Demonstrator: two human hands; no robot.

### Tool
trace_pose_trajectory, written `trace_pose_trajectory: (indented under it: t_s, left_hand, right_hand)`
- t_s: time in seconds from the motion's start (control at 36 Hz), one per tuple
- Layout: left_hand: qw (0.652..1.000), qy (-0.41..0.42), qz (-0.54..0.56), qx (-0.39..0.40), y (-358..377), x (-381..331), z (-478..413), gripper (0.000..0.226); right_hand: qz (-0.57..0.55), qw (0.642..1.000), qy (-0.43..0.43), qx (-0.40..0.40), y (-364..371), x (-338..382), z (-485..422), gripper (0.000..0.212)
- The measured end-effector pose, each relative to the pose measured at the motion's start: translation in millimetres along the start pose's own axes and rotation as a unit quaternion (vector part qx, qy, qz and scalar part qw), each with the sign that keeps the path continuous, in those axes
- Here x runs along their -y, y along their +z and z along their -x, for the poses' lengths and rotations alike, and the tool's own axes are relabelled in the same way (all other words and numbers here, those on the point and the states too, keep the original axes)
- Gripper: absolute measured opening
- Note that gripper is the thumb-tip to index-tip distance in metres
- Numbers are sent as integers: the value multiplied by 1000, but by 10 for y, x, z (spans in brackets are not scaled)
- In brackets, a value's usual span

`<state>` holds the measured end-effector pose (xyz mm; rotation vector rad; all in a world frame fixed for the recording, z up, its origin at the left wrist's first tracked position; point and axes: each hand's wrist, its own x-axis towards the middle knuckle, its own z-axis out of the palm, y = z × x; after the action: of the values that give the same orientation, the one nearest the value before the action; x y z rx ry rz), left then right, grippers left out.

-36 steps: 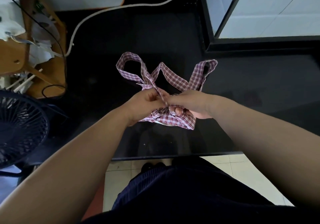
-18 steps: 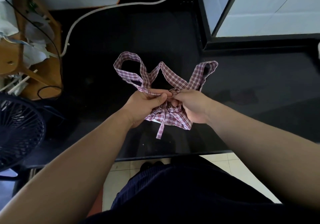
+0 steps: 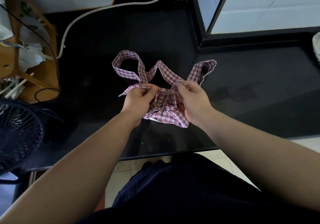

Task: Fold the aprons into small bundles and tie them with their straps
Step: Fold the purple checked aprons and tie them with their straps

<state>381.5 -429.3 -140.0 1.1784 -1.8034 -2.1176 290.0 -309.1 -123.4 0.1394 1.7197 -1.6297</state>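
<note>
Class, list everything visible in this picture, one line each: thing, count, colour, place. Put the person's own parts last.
apron bundle: one, red-and-white check, mid-counter, between the hands
straps: several loops, same check, beyond the bundle
counter: one, black, centre
hose: one, white, across the counter's top left
fan: one, black, lower left
wooden rack: one, brown, left edge
wall tiles: white, top right
floor tiles: cream, below the counter edge
left hand: one, pinches a strap
right hand: one, pinches a strap

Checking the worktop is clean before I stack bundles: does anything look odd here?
Dull smudges on the black counter, just right of the right hand, break its shine; spill or stain, I cannot tell. The apron looks fine.
</note>
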Motion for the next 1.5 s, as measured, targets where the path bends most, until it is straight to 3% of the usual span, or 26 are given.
trace_pose_trajectory:
  t_s: [0.11, 0.19, 0.25, 0.33, 0.44, 0.64, 0.78, 0.86, 1.0, 1.08, 1.25, 1.5]
  left_hand:
    - [998, 11, -45, -42, 9, 37, -32, 17]
    - [992, 34, -102, -71, 15, 20, -14, 17]
    - [984, 52, -152, -78, 18, 12, 21, 15]
    - [975, 66, -194, -84, 37, -5, 67, 17]
    - [974, 70, -203, -72, 72, -25, 59, 12]
    - [971, 69, -221, -60, 80, -44, 28, 30]
    - [972, 63, -219, -60, 54, -41, 10, 25]
    - [968, 65, -230, -76, 62, -47, 7, 23]
    - [955, 43, -261, -130, 36, -29, -37, 34]
    - [953, 33, -259, -151, 2, -35, -56, 39]
    - [956, 69, -235, -163, 23, 4, 12, 18]
    - [944, 21, -282, -172, -103, -11, -63, 28]
  right_hand:
    - [96, 989, -27, -114, -143, -195, -10, 15]
    - [69, 986, 4, -151, -168, -209, 6, 22]
    - [110, 982, -19, -151, -163, -203, 25, 31]
    - [232, 966, -71, -92, -162, -156, 117, 44]
    - [283, 957, -55, 32, -205, -129, 185, 37]
    - [380, 918, -9, 110, -236, -32, 203, 35]
    - [352, 924, 31, 145, -249, 31, 203, 35]
    - [347, 932, 13, 105, -286, 4, 203, 29]
    - [447, 890, -65, 61, -374, -59, 213, 31]
    - [451, 889, -69, 47, -452, -114, 235, 30]
    - [469, 880, -69, 16, -574, -171, 243, 32]
    - [446, 893, -51, -41, -573, -194, 166, 26]
